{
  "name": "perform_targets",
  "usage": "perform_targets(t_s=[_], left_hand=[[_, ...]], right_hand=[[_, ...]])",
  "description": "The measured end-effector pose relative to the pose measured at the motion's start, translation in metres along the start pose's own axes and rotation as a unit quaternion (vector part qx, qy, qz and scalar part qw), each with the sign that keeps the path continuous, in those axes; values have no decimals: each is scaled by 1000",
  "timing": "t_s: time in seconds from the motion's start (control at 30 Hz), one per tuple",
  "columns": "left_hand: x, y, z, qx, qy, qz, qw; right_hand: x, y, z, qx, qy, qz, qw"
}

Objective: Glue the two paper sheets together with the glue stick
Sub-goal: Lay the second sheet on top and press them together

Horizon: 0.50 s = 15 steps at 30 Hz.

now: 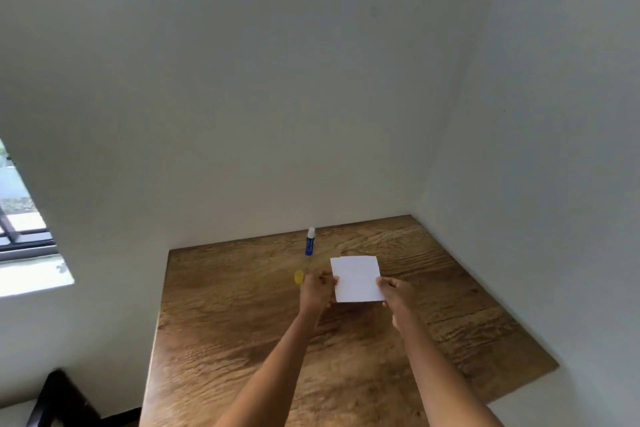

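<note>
A: What is nearest, low in the frame?
B: Two bare forearms over a grainy brown wooden table (242,340).

A: And the hands?
B: The left hand (317,291) and right hand (396,291) pinch opposite edges of flat white paper sheets (356,279), mid-frame. A second sheet's edge barely peeks out behind.

A: Beyond?
B: A blurry yellow cap (298,277), then an upright blue glue stick (310,241) by the white wall.

Wooden table (450,305) filling the room's corner, blue glue stick (310,242) standing upright toward its 12 o'clock edge, yellow cap (298,277) lying just nearer, at 6 o'clock from the stick
</note>
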State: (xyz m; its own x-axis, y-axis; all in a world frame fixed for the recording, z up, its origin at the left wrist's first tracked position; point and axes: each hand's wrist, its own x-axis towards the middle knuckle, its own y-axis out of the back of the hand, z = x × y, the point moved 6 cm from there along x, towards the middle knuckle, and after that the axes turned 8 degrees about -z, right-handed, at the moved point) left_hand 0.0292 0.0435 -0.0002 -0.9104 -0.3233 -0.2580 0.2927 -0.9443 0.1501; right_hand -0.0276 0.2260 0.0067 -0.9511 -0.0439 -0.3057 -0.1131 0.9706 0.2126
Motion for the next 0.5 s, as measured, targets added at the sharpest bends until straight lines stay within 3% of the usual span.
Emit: perform_targets(t_s=[0.13, 0.3, 0.5], left_hand=[[35, -33, 5, 161, -18, 17, 987], [84, -58, 4, 258, -6, 35, 965], [105, -68, 2, 421, -34, 62, 904]], right_hand=[[50, 13, 5, -4, -9, 4, 1000], [107, 15, 5, -77, 1, 1, 997], [141, 8, 1, -242, 11, 1, 970]])
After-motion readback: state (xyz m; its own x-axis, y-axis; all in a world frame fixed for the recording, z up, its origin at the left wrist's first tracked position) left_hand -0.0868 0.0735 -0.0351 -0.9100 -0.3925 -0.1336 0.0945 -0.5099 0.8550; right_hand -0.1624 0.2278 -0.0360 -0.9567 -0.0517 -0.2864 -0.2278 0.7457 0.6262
